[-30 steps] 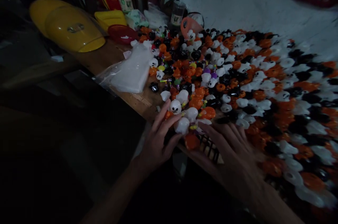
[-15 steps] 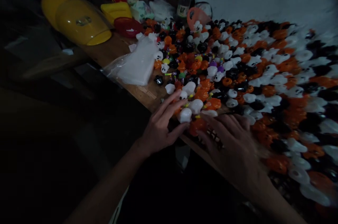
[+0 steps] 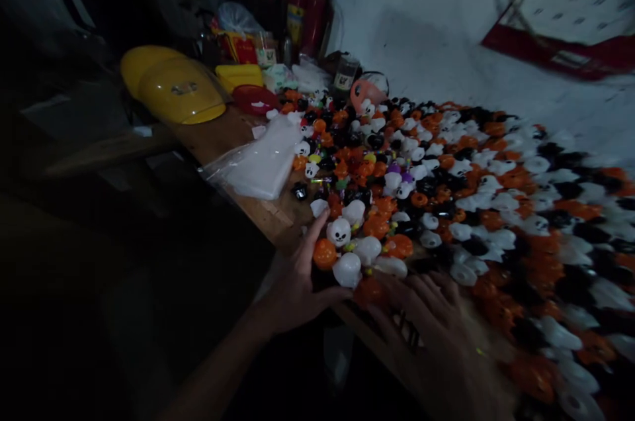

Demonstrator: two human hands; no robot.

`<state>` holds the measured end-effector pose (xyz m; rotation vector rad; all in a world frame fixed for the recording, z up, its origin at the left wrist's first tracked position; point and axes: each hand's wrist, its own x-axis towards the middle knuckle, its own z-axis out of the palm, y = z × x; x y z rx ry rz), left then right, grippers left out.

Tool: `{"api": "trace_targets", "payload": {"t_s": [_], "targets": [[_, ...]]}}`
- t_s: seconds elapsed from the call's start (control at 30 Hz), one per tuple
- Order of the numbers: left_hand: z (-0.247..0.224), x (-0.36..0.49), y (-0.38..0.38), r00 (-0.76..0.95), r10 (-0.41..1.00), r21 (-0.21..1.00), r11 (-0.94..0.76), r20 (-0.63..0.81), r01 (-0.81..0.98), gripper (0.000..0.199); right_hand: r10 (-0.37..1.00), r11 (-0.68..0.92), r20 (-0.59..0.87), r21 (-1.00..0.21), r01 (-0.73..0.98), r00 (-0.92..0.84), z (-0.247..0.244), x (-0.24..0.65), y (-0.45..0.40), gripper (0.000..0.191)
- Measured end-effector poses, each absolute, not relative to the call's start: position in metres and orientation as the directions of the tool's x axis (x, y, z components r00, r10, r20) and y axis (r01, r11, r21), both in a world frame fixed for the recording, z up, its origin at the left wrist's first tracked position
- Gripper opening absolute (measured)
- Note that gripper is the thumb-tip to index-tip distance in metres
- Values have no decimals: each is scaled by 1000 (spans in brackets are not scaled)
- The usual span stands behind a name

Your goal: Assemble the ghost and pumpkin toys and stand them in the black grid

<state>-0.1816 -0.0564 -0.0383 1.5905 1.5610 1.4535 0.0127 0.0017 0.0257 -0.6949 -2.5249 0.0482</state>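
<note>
White skull-faced ball (image 3: 339,230), glossy orange ball (image 3: 325,255) beside it, left hand (image 3: 295,294), grip wide, right hand (image 3: 436,325), grip unclear

The left hand (image 3: 292,288) spreads beside an orange ball (image 3: 325,254) and a skull-faced white figure (image 3: 339,232) on the wooden counter (image 3: 211,143); the right hand (image 3: 436,325) is at an orange piece (image 3: 368,293). A fire extinguisher (image 3: 306,17) stands behind.

Single head-worn view, facing forward and down. Left hand (image 3: 297,282) and right hand (image 3: 431,322) near, close to lens; wooden table (image 3: 206,141) slanting far left to near right; pale wall (image 3: 421,30) far.
</note>
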Motion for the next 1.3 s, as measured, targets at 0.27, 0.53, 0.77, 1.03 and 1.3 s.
{"api": "trace_targets", "payload": {"t_s": [0.27, 0.53, 0.77, 1.03, 1.3], "targets": [[-40, -177, -56, -274, 904, 891, -200, 329, 408, 101, 432, 881, 499, -54, 471, -751, 28, 19, -1, 29], [-57, -177, -70, -313, 899, 922, -200, 307, 331, 120, 497, 851, 499, -117, 513, -710, 28, 45, -10, 21], [-54, -172, -78, -350, 863, 871, -184, 365, 456, 127, 606, 789, 480, -259, 557, -635, -12, 62, -10, 16], [-25, -156, -67, -404, 854, 846, -74, 327, 528, 121, 656, 754, 378, -318, 574, -653, -52, 57, 4, 22], [-45, -151, -71, -478, 854, 885, 44, 208, 463, 125, 624, 778, 447, -275, 566, -641, -46, 55, 9, 28]]}}
